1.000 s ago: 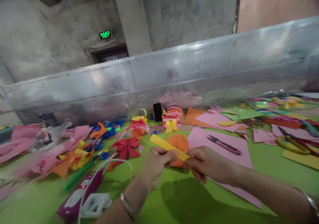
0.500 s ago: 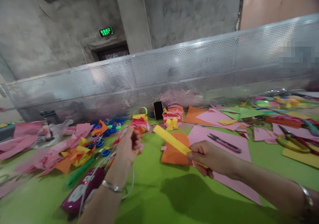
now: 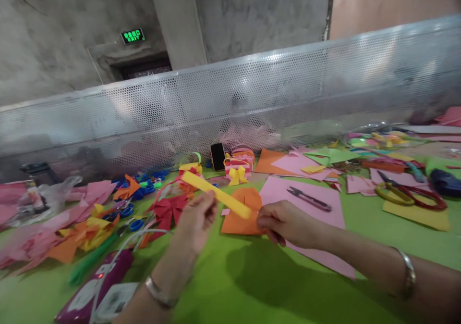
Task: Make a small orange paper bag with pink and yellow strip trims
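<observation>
A folded-looking yellow paper strip (image 3: pixel 226 201) slants down to the right above the table, pinched near its middle by my left hand (image 3: pixel 200 216). My right hand (image 3: pixel 284 222) is closed just past the strip's lower end, apart from it; whatever is between those fingers, if anything, cannot be made out. Behind the strip, an orange piece of felt or paper (image 3: pixel 239 225) lies on the green surface. Under and beyond my right hand is a pink sheet (image 3: pixel 336 225) with thread snips (image 3: pixel 309 198) on it. A red bow (image 3: pixel 169 212) lies left of my left hand.
Small paper baskets (image 3: pixel 242 165) and a phone (image 3: pixel 217 156) stand at the back, before a perforated metal panel (image 3: pixel 201 105). A purple glue gun or power strip-like case (image 3: pixel 97 285) with a cord is front left. Scissors (image 3: pixel 410 193) lie right; pink scraps (image 3: pixel 43 228) lie left.
The yellow strip has passed from my right hand to my left, which moved right to it. My right hand is now off the strip. The view has turned slightly right.
</observation>
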Demonstrator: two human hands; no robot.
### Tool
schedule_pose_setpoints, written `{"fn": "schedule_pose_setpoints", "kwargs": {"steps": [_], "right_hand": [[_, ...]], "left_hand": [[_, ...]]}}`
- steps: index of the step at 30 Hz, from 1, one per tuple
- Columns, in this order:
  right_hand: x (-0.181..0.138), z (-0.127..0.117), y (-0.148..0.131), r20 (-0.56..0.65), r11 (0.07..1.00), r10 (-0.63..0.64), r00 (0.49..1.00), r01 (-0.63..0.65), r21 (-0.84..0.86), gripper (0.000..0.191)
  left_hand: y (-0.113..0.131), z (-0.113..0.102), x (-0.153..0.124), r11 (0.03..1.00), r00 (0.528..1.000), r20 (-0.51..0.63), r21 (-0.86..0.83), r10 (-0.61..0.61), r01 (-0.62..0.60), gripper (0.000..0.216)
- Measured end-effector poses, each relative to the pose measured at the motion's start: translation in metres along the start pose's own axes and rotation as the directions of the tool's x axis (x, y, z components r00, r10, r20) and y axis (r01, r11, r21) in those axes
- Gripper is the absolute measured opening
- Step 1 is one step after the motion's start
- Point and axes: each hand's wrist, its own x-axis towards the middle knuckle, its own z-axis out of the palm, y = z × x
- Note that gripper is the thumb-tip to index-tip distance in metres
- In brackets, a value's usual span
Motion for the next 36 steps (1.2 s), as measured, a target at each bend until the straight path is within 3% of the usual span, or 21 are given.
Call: {"fn": "schedule_pose_setpoints", "kwargs": {"steps": [2,4,5,7,8,10,12,14,16,18,19,20,22,26,28,29,31,33,36], "right_hand": [[0.001,-0.005,0.003,-0.034,0.999,-0.007,0.999,0.008,0.039,0.023],[0.001,-0.008,0.003,-0.044,0.975,0.035,0.998,-0.025,0.22,0.024],[0.001,-0.008,0.002,-0.017,0.937,0.058,0.998,-0.048,0.346,0.027],[0.0,-0.006,0.0,0.071,0.816,0.063,0.995,-0.092,0.57,0.035],[0.0,-0.004,0.0,0.101,0.756,0.05,0.994,-0.104,0.647,0.037],[0.0,-0.003,-0.001,0.096,0.685,0.036,0.995,-0.094,0.722,0.031],[0.001,-0.003,0.0,0.034,0.677,0.043,0.999,-0.054,0.734,0.025],[0.003,-0.006,0.0,-0.028,0.701,0.038,0.999,-0.007,0.713,0.024],[0.003,-0.009,0.0,-0.079,0.738,0.031,0.996,0.03,0.674,0.024],[0.003,-0.012,-0.001,-0.138,0.789,0.05,0.989,0.046,0.613,0.023],[0.003,-0.013,-0.001,-0.163,0.813,0.064,0.985,0.043,0.58,0.023],[0.004,-0.013,-0.002,-0.182,0.834,0.077,0.98,0.037,0.55,0.023],[0.004,-0.012,-0.002,-0.219,0.863,0.088,0.972,0.035,0.504,0.023],[0.005,-0.022,-0.006,-0.248,0.941,0.038,0.968,0.05,0.336,0.024],[0.005,-0.04,-0.008,-0.278,1.0,-0.017,0.96,0.017,-0.004,0.026],[0.005,-0.052,-0.009,-0.303,0.976,-0.043,0.952,-0.025,-0.217,0.03],[0.003,-0.078,-0.009,-0.352,0.816,-0.072,0.933,-0.147,-0.558,0.031],[0.0,-0.098,-0.004,-0.351,0.688,-0.015,0.936,-0.244,-0.683,0.02],[0.0,-0.109,0.013,-0.298,0.561,0.15,0.943,-0.329,-0.76,0.009]], "left_hand": [[0.007,-0.008,0.003,0.994,0.988,-0.113,-0.015,0.105,-0.107,0.012],[0.008,-0.01,-0.002,0.934,0.93,-0.142,0.176,0.338,-0.312,0.013],[0.007,-0.008,-0.008,0.848,0.884,-0.053,0.314,0.465,-0.427,0.013],[0.003,-0.002,-0.02,0.591,0.734,0.295,0.445,0.612,-0.673,0.012],[0.001,0.001,-0.026,0.475,0.648,0.451,0.446,0.613,-0.759,0.017],[0.0,0.007,-0.033,0.321,0.508,0.64,0.395,0.577,-0.861,0.026],[-0.001,0.01,-0.034,0.274,0.456,0.711,0.365,0.534,-0.89,0.029],[-0.002,0.013,-0.031,0.315,0.484,0.727,0.37,0.487,-0.874,0.029],[-0.005,0.014,-0.027,0.457,0.634,0.653,0.453,0.415,-0.765,0.026],[-0.009,0.016,-0.024,0.653,0.829,0.507,0.549,0.237,-0.522,0.025],[-0.011,0.017,-0.023,0.734,0.893,0.438,0.571,0.107,-0.368,0.028],[-0.012,0.018,-0.023,0.789,0.917,0.399,0.571,-0.025,-0.227,0.032],[-0.013,0.02,-0.025,0.837,0.883,0.416,0.545,-0.216,-0.052,0.04],[-0.01,0.022,-0.028,0.836,0.768,0.525,0.548,-0.367,0.025,0.029],[-0.009,0.022,-0.027,0.838,0.8,0.472,0.542,-0.371,0.068,0.022],[-0.008,0.022,-0.025,0.849,0.838,0.419,0.52,-0.348,0.093,0.021],[-0.008,0.02,-0.021,0.886,0.91,0.287,0.437,-0.3,0.155,0.018],[-0.007,0.018,-0.017,0.919,0.939,0.169,0.316,-0.3,0.237,0.012],[-0.004,0.016,-0.014,0.939,0.94,0.073,0.119,-0.334,0.324,0.014]]}}
